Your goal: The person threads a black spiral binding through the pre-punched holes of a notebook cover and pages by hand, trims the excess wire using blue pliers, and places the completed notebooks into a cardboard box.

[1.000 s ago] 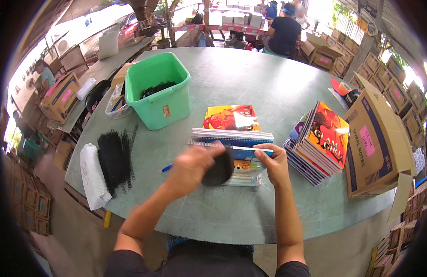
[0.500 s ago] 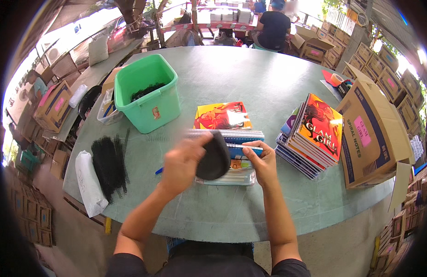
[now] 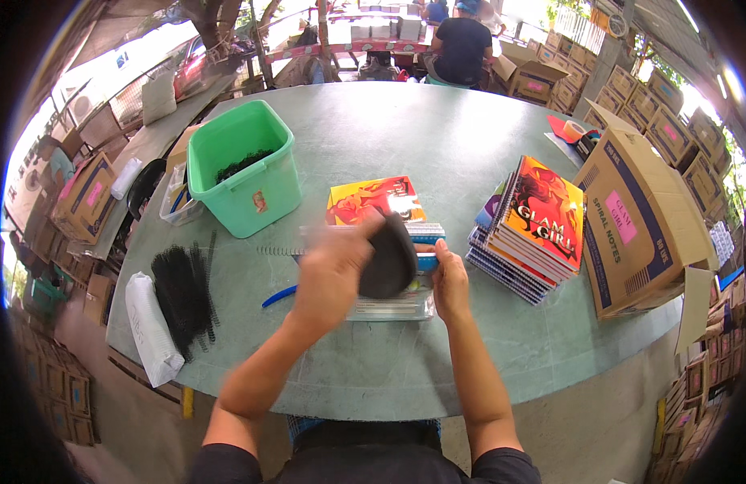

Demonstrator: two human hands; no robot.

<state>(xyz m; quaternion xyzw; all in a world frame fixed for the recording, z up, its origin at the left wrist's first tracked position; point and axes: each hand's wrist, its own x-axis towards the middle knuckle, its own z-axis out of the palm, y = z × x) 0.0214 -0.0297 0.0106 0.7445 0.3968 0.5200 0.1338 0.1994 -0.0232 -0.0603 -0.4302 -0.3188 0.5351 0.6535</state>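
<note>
A coil (image 3: 278, 251) is apparently being wound into a notebook (image 3: 426, 263), clamped in the right hand (image 3: 451, 286) over the near worktop (image 3: 373, 363); the left hand (image 3: 329, 270) (blurred) cannot be read; steady alignment seems needed.

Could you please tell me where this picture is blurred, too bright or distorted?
Head view: left hand blurred, probably by motion, right hand sharper; head view: glare whitens the far part of the green table; head view: its near edge bows, likely fisheye distortion.

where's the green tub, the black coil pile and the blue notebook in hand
green tub (image 3: 234, 208): head view, its front wall
black coil pile (image 3: 182, 292): head view, near its middle
blue notebook (image 3: 426, 263): head view, visible strip of cover
</note>
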